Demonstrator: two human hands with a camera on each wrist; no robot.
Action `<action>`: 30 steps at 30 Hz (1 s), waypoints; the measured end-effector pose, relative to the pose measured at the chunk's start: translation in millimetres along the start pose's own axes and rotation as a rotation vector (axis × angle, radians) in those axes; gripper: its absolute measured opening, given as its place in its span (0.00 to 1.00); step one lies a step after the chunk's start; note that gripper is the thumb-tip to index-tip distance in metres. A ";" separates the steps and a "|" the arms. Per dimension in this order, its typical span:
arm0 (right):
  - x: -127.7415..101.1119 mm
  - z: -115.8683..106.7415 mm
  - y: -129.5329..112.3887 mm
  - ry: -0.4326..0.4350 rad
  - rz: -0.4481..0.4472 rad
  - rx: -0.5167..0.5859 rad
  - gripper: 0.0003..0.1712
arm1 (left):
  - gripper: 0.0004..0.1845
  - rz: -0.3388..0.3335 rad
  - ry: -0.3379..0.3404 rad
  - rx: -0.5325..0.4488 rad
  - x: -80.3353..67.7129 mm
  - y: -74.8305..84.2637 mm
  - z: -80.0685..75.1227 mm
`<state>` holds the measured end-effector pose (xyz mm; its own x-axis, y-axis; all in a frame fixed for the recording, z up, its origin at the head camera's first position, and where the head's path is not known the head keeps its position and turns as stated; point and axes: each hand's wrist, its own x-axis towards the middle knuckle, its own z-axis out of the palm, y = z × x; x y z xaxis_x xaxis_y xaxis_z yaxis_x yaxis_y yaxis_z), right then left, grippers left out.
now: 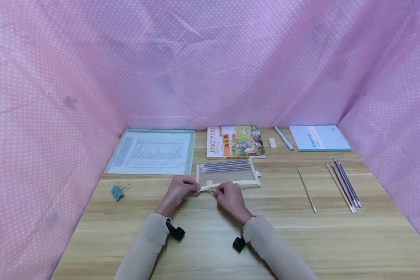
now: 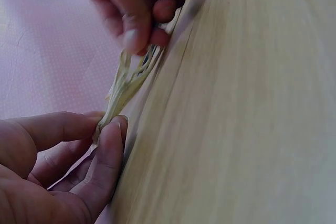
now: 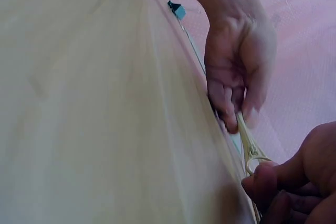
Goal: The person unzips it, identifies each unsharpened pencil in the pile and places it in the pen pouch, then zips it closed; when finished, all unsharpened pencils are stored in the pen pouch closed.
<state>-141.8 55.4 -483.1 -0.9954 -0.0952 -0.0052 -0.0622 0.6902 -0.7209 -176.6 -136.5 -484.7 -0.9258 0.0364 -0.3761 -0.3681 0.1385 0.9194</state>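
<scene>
A cream-edged mesh zip pouch lies mid-table, with several dark pencils showing through its far part. My left hand pinches the pouch's near left corner between thumb and fingers; the left wrist view shows the cream fabric edge bunched there. Close by on the same edge, my right hand pinches at the zip. A ring-shaped pull shows against the right fingertips in the right wrist view. The curled fingers hide part of the zip.
Behind the pouch lie a magazine, an eraser, a pen and a pale blue notebook. To the left are a document folder and a teal binder clip. Rightward lie a single pencil and several more pencils.
</scene>
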 end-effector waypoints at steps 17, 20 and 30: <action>0.0 -18.5 18.2 -0.003 0.022 -0.005 0.04 | 0.07 0.026 -0.013 -0.003 -0.3 -1.4 0.5; 0.0 -21.1 20.4 -0.004 0.031 -0.008 0.04 | 0.08 0.023 -0.013 -0.002 -0.4 -1.6 0.8; 1.1 -27.5 28.7 -0.001 0.066 -0.017 0.04 | 0.07 0.025 -0.024 0.000 0.2 -1.9 3.1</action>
<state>-146.8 94.8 -484.7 -0.9974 -0.0497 -0.0528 0.0022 0.7074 -0.7068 -175.9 -133.7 -486.9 -0.9326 0.0632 -0.3554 -0.3446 0.1372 0.9287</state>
